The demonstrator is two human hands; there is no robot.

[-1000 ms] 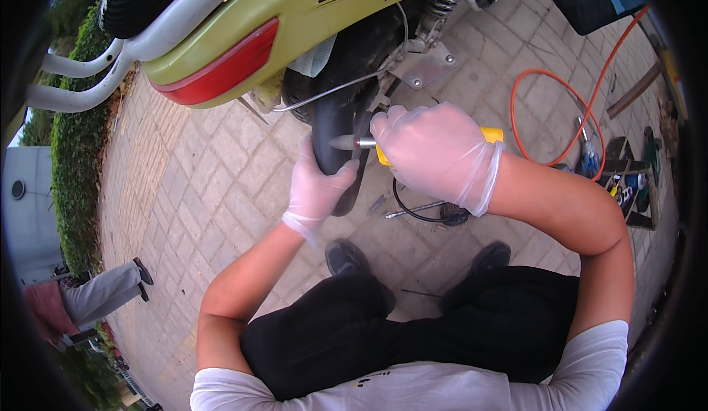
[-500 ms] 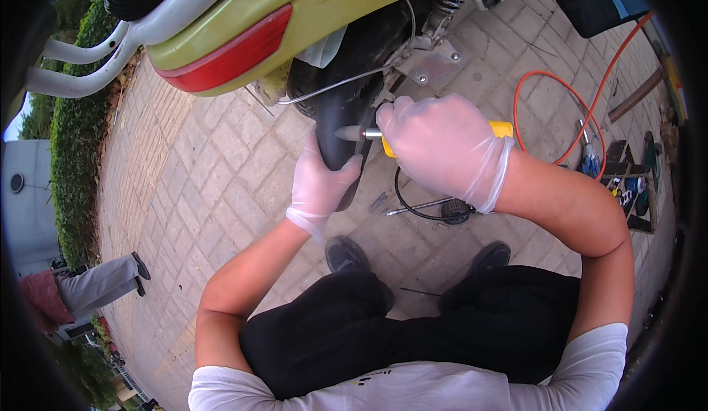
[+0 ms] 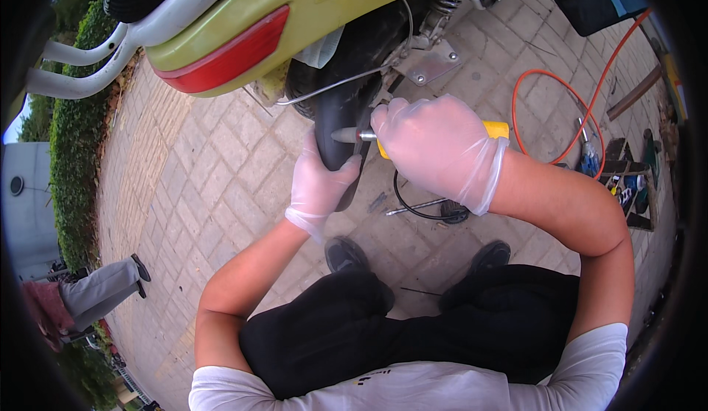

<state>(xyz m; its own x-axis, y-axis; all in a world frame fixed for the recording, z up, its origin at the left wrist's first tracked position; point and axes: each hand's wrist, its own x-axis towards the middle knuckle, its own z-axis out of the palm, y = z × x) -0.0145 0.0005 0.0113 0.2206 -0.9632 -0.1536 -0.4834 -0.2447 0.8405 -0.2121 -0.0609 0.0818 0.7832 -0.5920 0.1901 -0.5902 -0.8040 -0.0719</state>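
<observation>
Right hand (image 3: 435, 154) grips the yellow tool (image 3: 497, 129); left hand (image 3: 317, 182) clasps the black tube (image 3: 333, 115) at its lower end, best held steady under the grey tip (image 3: 344, 135).

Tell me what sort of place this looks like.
Probably a paved outdoor area, perhaps a sidewalk: grey rectangular paving stones cover the ground, a clipped green hedge borders them at left, and a yellow-green painted motorbike or scooter is out here.
</observation>
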